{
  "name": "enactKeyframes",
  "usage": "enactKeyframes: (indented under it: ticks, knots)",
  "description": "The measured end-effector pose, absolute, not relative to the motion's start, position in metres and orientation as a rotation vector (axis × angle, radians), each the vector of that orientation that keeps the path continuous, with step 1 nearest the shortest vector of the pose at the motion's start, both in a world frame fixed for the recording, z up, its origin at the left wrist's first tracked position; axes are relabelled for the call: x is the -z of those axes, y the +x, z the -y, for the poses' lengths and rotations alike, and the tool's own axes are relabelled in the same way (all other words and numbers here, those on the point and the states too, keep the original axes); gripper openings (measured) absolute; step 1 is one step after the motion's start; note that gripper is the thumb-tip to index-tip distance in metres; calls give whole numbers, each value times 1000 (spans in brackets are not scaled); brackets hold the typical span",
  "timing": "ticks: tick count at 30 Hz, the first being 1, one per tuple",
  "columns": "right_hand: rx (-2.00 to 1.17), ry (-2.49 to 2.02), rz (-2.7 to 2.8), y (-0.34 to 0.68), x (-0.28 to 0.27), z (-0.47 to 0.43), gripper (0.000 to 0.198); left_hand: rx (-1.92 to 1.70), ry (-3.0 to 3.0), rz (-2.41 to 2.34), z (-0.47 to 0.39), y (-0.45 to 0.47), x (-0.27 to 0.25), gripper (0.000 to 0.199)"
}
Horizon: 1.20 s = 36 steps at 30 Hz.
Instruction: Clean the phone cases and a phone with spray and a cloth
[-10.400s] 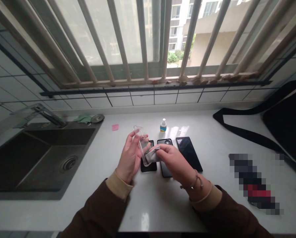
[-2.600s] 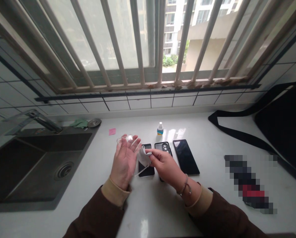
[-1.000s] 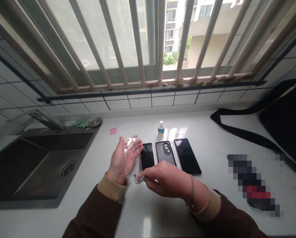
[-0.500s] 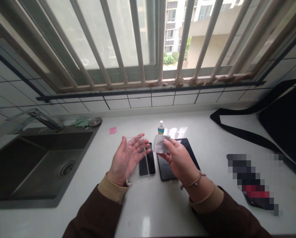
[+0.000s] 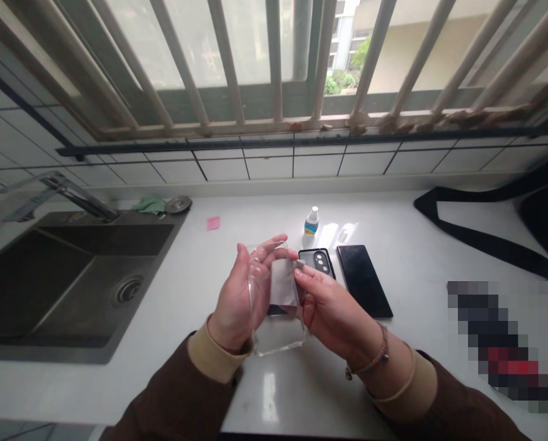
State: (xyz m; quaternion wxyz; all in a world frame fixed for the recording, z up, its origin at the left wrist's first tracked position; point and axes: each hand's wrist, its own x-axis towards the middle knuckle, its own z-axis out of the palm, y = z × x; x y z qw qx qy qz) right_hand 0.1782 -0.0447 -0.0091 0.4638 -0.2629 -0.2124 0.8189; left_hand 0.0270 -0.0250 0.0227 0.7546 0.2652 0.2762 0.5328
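Observation:
My left hand (image 5: 237, 300) holds a clear phone case (image 5: 278, 349) upright, its palm behind the case and its fingers curling toward the upper right edge. My right hand (image 5: 322, 300) pinches a thin grey cloth (image 5: 284, 285) at the case's right side. Much of that cloth shows through the clear case, and part of it is hidden by the fingers. Beyond my right hand lies a black-rimmed case or phone with camera rings (image 5: 320, 262), partly covered. To its right is a black phone-like slab (image 5: 365, 278). A dark edge (image 5: 277, 310) shows below the cloth.
A small white bottle (image 5: 311, 222) stands behind my hands on the white counter (image 5: 173, 367). A pink note (image 5: 213, 223) lies left of it. The sink (image 5: 72, 294) is at left, a black strap (image 5: 462, 236) and a blurred-out object (image 5: 504, 343) at right.
My right hand has brought the cloth left and down against the clear case. The left hand still holds the case. The view has tilted down, and a camera-ringed item now shows beside the hands.

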Motion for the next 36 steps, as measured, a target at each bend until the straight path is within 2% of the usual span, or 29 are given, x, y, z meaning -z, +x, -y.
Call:
enactKeyframes:
  ticks: [4,12,28,31,36]
  knots:
    - [-2012,-570,492,176,6,47,30,-1174,585,-529,26,26,-19,77]
    - [-1956,-571,608,173,11,50,38,-1181,503,-464,27,27,-22,77]
    - [-1893,-623,720,173,12,49,32,-1216,518,-515,27,25,-22,76]
    - [-1642,-835,798,178,17,46,22,-1263,575,-556,25,24,-21,79]
    - [-932,-1084,1280,191,9,49,13,-1257,654,-610,24,25,-21,77]
